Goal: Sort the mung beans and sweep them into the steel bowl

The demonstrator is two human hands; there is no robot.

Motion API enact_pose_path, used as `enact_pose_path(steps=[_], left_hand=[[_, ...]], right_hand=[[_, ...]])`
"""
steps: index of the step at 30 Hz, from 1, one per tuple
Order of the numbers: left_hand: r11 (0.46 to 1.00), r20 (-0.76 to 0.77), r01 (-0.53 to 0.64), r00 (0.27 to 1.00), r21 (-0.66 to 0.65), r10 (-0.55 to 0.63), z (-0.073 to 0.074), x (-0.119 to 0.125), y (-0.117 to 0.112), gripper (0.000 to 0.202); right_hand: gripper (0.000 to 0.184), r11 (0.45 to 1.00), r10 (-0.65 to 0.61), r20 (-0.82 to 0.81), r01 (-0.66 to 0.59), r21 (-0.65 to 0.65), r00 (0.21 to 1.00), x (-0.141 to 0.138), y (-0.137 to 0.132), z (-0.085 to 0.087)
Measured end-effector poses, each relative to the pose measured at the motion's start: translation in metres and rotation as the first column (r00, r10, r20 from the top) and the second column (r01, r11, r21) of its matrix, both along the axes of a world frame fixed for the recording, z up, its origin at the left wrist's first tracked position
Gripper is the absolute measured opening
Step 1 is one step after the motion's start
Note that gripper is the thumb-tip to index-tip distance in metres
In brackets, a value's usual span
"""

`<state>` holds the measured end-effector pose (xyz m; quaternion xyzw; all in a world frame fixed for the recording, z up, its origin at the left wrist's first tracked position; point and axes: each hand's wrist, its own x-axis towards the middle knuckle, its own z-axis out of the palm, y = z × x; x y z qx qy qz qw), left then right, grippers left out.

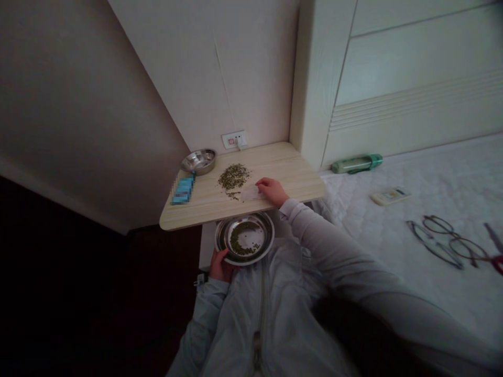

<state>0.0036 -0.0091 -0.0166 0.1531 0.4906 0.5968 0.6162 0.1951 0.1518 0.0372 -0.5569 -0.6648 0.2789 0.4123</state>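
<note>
Presently has small green grains [234, 177] heaped loosely near the middle of a pale wooden tabletop [291, 167], with a short trail toward the near edge; holds a thin pale sheet [250, 192] in the right hand [272, 191] just beside that heap, thumb and fingertips drawn together on its right end; cannot tell whether touching the tabletop with it or holding it just clear; grips a wide steel bowl [252, 237] with the left hand [221, 267], below the tabletop's near edge and close before a pale zipped garment [283, 293], thumb over the rim, other fingers mostly hidden; carries similar green grains [238, 246] inside that bowl, lying in a curve along the left and near sides of its floor, with bare metal beside them; has a smaller steel bowl [201, 162] at the tabletop's far left corner, and just in front of it a blurred blue packet [183, 189]; farther back, shows a wall socket [231, 141] with a white plug [238, 141], just above the far edge; to the right, shows a white quilted mattress [353, 209] bearing a green-capped bottle [356, 165], a pale remote control [390, 195] and, farther right, glasses [452, 235] near something red-handled [498, 263] at the edge of view.
</note>
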Motion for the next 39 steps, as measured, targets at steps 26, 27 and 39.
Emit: enact_pose_path(steps=[26, 27, 39], left_hand=[[0.999, 0.015, 0.023, 1.0, 0.024, -0.024, 0.002, 0.002, -0.001, 0.014], [0.999, 0.014, 0.023, 1.0, 0.026, -0.023, 0.002, 0.002, -0.001, 0.014], [0.999, 0.03, 0.036, 0.999, 0.0, -0.036, -0.001, 0.0, -0.001, 0.014]], right_hand=[[0.02, 0.94, 0.329, 0.037, -0.324, -0.109, 0.944, -0.004, -0.021, -0.001], [0.02, 0.934, 0.341, -0.015, -0.34, -0.112, 0.94, -0.004, -0.018, -0.001], [0.025, 0.999, -0.015, -0.014, 0.015, -0.034, 1.0, -0.025, 0.019, -0.004]])
